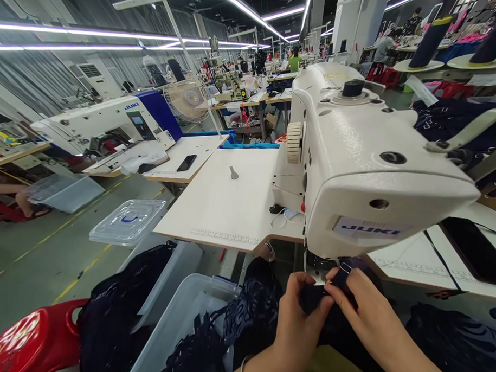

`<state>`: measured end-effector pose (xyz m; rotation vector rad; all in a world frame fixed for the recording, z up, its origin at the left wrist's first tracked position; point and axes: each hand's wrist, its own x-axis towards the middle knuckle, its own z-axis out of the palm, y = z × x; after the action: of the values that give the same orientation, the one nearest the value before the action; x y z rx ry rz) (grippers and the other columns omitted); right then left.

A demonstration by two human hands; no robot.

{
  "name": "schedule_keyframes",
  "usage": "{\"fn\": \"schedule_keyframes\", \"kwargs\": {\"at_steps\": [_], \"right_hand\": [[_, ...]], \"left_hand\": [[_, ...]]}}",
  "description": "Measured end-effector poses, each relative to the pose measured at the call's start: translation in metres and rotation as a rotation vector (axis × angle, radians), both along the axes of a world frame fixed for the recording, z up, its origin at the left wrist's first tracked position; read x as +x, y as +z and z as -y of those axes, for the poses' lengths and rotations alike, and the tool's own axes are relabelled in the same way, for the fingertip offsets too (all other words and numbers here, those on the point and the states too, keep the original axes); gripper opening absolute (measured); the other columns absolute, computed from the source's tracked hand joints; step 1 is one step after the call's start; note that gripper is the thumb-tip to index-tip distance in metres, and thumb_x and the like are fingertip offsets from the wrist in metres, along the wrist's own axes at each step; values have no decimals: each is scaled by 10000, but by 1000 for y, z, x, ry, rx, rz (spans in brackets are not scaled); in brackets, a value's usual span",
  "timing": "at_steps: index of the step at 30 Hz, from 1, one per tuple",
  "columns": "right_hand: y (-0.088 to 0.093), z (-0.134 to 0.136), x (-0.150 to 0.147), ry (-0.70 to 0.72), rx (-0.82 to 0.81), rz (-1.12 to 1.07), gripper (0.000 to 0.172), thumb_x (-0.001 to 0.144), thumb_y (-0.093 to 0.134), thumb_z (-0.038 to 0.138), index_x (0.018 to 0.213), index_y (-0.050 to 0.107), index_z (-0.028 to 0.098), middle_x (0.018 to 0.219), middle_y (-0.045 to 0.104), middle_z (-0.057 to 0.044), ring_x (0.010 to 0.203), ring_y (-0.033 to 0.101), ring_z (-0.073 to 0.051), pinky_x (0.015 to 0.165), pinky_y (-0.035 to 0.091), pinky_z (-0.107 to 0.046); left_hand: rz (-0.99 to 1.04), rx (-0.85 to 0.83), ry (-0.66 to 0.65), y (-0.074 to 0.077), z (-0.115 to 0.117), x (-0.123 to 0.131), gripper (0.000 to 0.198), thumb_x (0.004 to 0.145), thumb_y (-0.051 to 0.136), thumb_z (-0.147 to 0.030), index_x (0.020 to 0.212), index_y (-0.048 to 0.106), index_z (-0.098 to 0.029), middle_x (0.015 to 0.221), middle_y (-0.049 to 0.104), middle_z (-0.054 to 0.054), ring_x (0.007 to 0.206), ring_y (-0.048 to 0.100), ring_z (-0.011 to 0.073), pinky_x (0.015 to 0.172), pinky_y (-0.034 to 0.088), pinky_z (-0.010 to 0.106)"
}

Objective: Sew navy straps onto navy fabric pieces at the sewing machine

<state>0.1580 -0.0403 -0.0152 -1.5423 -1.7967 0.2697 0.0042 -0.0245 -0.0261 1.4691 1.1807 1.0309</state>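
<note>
Both of my hands meet just below the head of a white JUKI sewing machine (362,203). My left hand (299,314) is closed, its thumb and fingers pinching dark navy fabric (311,297). Close beside it, my right hand (364,307) pinches a navy strap (341,279) with a small metal buckle (346,267) near the fingertips. Strap and fabric look like parts of one garment piece, though where they join is hidden by my fingers. The needle area lies right behind my fingertips and is mostly covered.
A white work table (216,203) with a small grey metal piece (233,173) extends left. Plastic bins (156,341) of navy garments and a red stool (29,345) stand at lower left. A black phone (476,248) and a thin black strap (441,260) lie on the right tabletop.
</note>
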Motion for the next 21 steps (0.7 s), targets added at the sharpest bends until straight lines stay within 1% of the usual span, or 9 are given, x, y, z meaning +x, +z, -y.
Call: {"fn": "schedule_keyframes", "kwargs": {"at_steps": [3, 5, 7, 8, 10, 12, 14, 17, 21], "right_hand": [[-1, -6, 3, -76, -87, -58, 177, 987, 415, 407, 952, 508, 260, 891, 606, -42, 807, 648, -206, 640, 544, -316], [0, -11, 6, -152, -133, -108, 230, 962, 435, 447, 825, 444, 262, 798, 528, -18, 690, 586, -191, 575, 515, -314], [1, -15, 9, -188, -176, -171, 269, 936, 458, 473, 776, 389, 268, 754, 456, 8, 642, 521, -177, 568, 492, -317], [1, -17, 10, -183, -204, -210, 260, 927, 468, 474, 790, 392, 267, 760, 446, 12, 655, 512, -177, 597, 493, -326], [1, -20, 14, -144, -293, -304, 223, 915, 486, 469, 871, 424, 260, 781, 450, 18, 691, 516, -179, 663, 496, -343], [0, -22, 17, -100, -396, -415, 233, 909, 506, 465, 996, 441, 258, 792, 459, 28, 714, 524, -179, 704, 497, -346], [-2, -23, 19, -68, -471, -516, 306, 901, 535, 469, 1103, 431, 264, 794, 468, 37, 727, 526, -177, 723, 498, -335], [-5, -25, 21, -45, -477, -627, 345, 897, 542, 502, 1128, 457, 259, 819, 497, 28, 767, 537, -178, 749, 502, -319], [-11, -31, 29, -115, -398, -633, 306, 894, 513, 528, 890, 562, 227, 777, 559, 2, 803, 577, -197, 749, 509, -313]], "left_hand": [[-87, 220, 44, -2, -5, -6, 287, 867, 656, -284, 1109, 517, -217, 927, 639, 21, 799, 637, 160, 701, 539, 255], [-229, 510, 183, -1, -8, -12, 330, 898, 641, -307, 1187, 527, -195, 1038, 619, 76, 925, 632, 191, 786, 548, 298], [-376, 832, 231, 4, -13, -19, 311, 923, 622, -282, 1206, 563, -166, 1093, 608, 103, 1042, 598, 206, 901, 516, 323], [-441, 972, 180, 7, -16, -21, 285, 935, 607, -251, 1204, 582, -160, 1104, 623, 97, 1087, 584, 199, 963, 482, 321], [-574, 1158, -57, 15, -22, -25, 262, 956, 566, -185, 1214, 602, -161, 1129, 662, 61, 1153, 563, 170, 1061, 401, 302], [-704, 1221, -303, 20, -28, -27, 291, 979, 499, -149, 1256, 590, -159, 1216, 656, 40, 1215, 534, 154, 1108, 344, 297], [-782, 1202, -419, 21, -33, -26, 320, 993, 447, -148, 1287, 573, -164, 1290, 622, 41, 1250, 512, 154, 1104, 344, 302], [-795, 1137, -412, 15, -35, -25, 319, 994, 474, -205, 1299, 566, -217, 1306, 616, 14, 1252, 506, 140, 1072, 351, 291], [-779, 1097, -360, 5, -32, -24, 321, 994, 494, -228, 1306, 563, -245, 1315, 615, -12, 1245, 500, 132, 1104, 265, 309]]}}
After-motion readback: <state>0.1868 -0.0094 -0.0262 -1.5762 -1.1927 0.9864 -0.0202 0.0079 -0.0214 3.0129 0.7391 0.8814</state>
